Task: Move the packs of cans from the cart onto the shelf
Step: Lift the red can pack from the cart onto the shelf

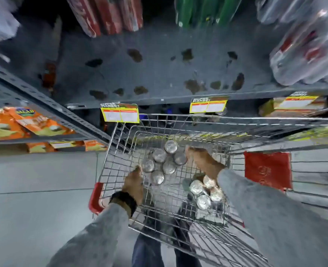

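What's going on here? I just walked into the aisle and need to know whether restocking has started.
A person in grey sleeves is reaching into a wire shopping cart with both hands. The left hand and right hand are at either side of a six-pack of cans, apparently about to lift it. A second pack of cans sits nearer the person. The grey shelf ahead has bare, stained space, with none of these silver-topped packs visible on it.

Dim, motion-blurred throughout, wide-angle bending at edges, glare on can tops (160,155)

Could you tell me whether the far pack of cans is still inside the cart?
Inside: the pack sits within the cart.
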A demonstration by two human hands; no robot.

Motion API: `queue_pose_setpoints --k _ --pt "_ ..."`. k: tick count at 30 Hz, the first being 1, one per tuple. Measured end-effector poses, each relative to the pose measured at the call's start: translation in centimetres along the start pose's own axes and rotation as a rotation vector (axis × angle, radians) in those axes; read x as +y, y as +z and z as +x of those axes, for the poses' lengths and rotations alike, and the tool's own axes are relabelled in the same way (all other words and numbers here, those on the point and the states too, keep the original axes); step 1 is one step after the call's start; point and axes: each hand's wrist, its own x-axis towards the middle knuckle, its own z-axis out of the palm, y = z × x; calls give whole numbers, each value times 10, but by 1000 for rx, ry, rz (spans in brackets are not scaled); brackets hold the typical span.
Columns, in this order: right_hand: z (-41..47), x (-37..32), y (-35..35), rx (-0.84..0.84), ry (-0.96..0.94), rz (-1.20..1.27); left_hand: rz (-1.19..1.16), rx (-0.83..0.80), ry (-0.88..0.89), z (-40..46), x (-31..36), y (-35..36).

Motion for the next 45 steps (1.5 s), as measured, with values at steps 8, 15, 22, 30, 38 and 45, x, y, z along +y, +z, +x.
queue_pose_setpoints --k 8,15,22,30,38,45 --pt "36 -19 24 12 81 180 -127 75 90 18 -12 23" --pt "-23 -27 18 71 136 204 -82 -5 152 -32 6 3" --pt "-173 -88 -9 142 67 314 -28 -98 302 -161 39 -29" --pt "-255 -189 -40 121 -114 236 -54 -148 468 -262 127 -56" --pt "-197 -304 -26 60 -273 195 -113 -56 560 -259 235 -65" --pt "-147 -354 -6 100 -269 169 -177 4 569 -230 286 -64"
